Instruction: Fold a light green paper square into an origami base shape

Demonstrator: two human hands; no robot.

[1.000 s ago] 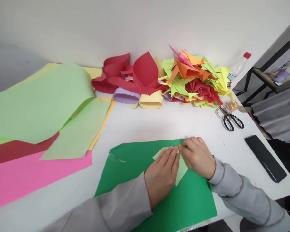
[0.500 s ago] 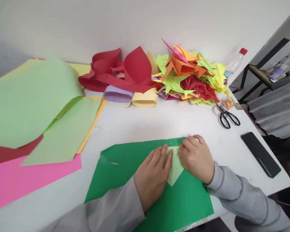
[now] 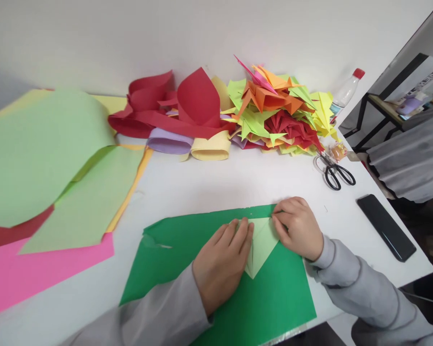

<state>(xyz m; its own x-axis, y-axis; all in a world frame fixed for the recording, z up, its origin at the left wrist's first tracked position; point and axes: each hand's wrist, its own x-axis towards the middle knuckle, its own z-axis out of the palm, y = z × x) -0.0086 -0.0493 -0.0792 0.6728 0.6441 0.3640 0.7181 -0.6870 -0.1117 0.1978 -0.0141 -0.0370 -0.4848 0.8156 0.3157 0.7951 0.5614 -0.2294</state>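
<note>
A pale green folded paper [image 3: 261, 245] lies on a dark green sheet [image 3: 274, 293], one point toward me. My left hand [image 3: 223, 264] lies flat over the paper's left part, fingers stretched out and pressing down, hiding that side. At the paper's upper right corner, my right hand [image 3: 299, 226] has its thumb and fingers closed on the edge in a pinch.
Large coloured sheets [image 3: 39, 158] cover the table's left side. Along the wall stand curled red papers [image 3: 198, 103] and a heap of folded paper shapes [image 3: 274, 110]. Scissors [image 3: 334, 173], a black phone-like slab [image 3: 386, 228] and a bottle [image 3: 346, 93] are on the right.
My left hand has slid slightly left across the pale paper. My right hand has shifted a little right and now pinches the corner, showing more of the paper. The view has moved slightly.
</note>
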